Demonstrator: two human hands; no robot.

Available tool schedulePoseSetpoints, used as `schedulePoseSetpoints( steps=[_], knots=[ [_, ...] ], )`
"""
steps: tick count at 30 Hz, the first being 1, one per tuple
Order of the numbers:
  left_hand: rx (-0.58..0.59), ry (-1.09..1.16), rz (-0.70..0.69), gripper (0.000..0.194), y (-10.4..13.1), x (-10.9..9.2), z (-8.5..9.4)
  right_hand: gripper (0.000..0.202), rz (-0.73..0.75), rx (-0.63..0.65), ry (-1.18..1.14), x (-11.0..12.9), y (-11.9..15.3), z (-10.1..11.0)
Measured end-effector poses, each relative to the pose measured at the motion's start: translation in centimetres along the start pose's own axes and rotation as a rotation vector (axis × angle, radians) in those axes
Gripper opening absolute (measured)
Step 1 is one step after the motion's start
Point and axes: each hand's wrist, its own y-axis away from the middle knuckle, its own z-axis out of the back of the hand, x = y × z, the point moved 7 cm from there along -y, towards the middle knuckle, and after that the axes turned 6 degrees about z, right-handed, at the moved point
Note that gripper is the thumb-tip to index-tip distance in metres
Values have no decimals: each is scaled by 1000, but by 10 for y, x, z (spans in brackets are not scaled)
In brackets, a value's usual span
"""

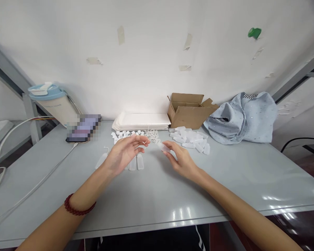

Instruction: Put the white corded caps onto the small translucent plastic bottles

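My right hand (pixel 181 160) pinches a small translucent plastic bottle (pixel 163 147) between thumb and fingers, its narrow end pointing up and left. To its left hovers my left hand (pixel 124 153), palm turned inward, fingers loosely bent and apart from the thumb. A pale speck shows at its fingertips; whether it is a nail or a small part I cannot tell. Below that hand a few similar bottles (pixel 140 162) lie side by side. Another bottle (pixel 101 160), with a white hook at its top, lies left of the wrist. Behind are small white caps (pixel 124 134) and thin white hook-like strips (pixel 151 134).
A heap of translucent bottles (pixel 193 137) lies right of centre. Along the wall stand a stack of white sheets (pixel 143 120), an open cardboard box (pixel 189 116) and a light blue cloth (pixel 256 120). At left are a phone (pixel 83 129) with its cable (pixel 49 177) and a tumbler (pixel 54 104).
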Motion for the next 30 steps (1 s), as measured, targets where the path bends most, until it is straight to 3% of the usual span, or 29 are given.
schedulePoseSetpoints(
  steps=[15, 30],
  knots=[
    [-19, -45, 37, 30, 2, 3, -3, 49, -11, 5, 11, 3, 2, 0],
    [-28, -26, 46, 31, 5, 1, -7, 53, 34, 48, -2, 8, 2, -3]
  ],
)
